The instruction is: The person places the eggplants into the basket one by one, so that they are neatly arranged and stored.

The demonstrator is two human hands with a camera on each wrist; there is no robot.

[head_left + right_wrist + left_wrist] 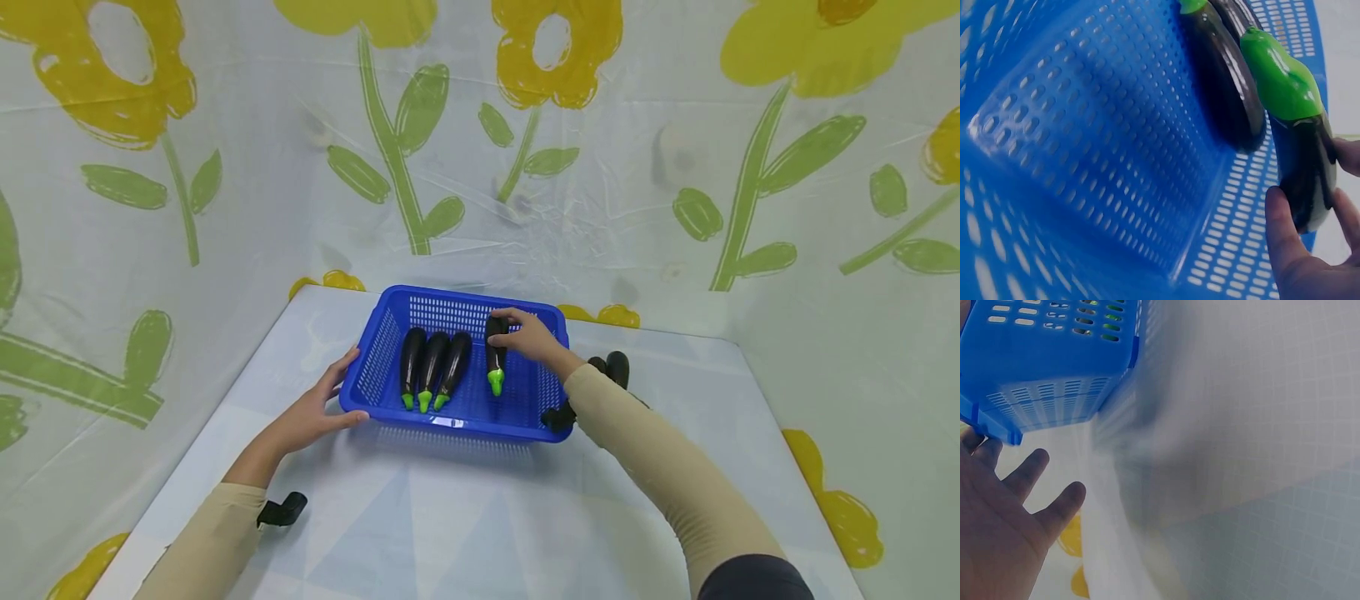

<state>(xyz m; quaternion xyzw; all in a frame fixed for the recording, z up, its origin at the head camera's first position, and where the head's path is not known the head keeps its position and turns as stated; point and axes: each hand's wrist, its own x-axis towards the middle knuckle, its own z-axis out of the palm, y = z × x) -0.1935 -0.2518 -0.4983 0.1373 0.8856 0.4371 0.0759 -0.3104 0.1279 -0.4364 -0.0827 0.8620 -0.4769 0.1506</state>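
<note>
A blue slotted plastic basket [487, 428] stands on the table, tilted slightly in the head view. My right hand [534, 337] pinches a dark eggplant [496, 358] with a bright green stem cap near its rounded end, over the basket's right half. In the right wrist view, thumb and fingers sit on both sides of the held eggplant [1302, 156]. Three more eggplants [435, 367] lie side by side in the basket's left part, caps toward me. At the basket's left end my left hand [315, 419] has its fingers spread, with fingertips right at the rim.
Beyond the basket's right side lie more eggplants [618, 368], partly hidden by my right forearm. The table [420, 517] has a pale cloth with light blue triangles. Flower-printed sheeting [600, 233] encloses it at the back and sides. A black wrist camera [283, 509] sits on my left arm.
</note>
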